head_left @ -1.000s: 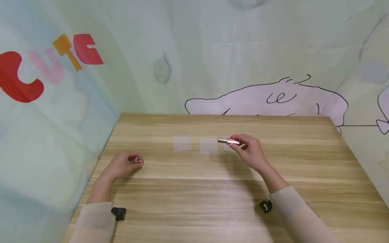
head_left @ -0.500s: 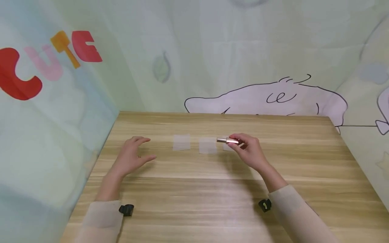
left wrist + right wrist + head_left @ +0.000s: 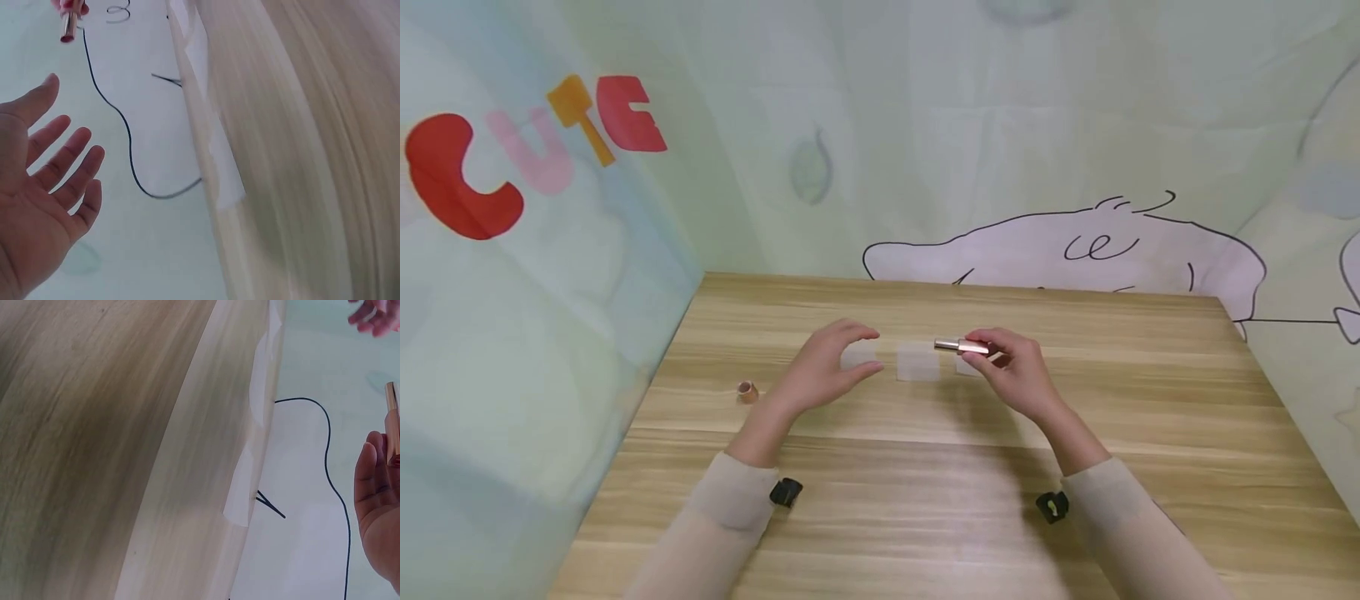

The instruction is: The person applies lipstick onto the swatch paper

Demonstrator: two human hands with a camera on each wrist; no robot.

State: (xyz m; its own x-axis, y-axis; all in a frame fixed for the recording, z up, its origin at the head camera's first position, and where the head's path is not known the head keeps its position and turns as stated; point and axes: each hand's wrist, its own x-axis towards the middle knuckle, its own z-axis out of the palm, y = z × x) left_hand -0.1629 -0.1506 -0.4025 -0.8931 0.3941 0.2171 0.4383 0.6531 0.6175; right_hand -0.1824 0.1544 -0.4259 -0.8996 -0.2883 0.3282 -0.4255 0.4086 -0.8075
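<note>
Pinched between the thumb and fingertips of my right hand [image 3: 1018, 375] is a rose-gold lipstick tube [image 3: 961, 346], held above the table with its narrow metallic end pointing left. The same lipstick tube [image 3: 392, 428] shows at the edge of the right wrist view. My left hand [image 3: 820, 371] holds nothing; its thumb and fingers are spread apart above the leftmost of the white squares [image 3: 859, 355]. In the left wrist view, the left hand [image 3: 37, 200] has its palm and extended fingers visible. A small rose-gold cap [image 3: 747, 392] stands on the table left of the left forearm, its opening facing up.
A wood-grain table [image 3: 880, 500] spreads under both hands. Beside the left square lie a middle white square [image 3: 917, 362] and a right white square [image 3: 966, 365], partly covered by the right hand. A printed curtain [image 3: 910, 167] rises behind the table's far edge.
My left hand has let go of the cap, leaving it standing on the table, and has moved right toward the lipstick tube with its fingers spread. The right hand has stayed almost still.
</note>
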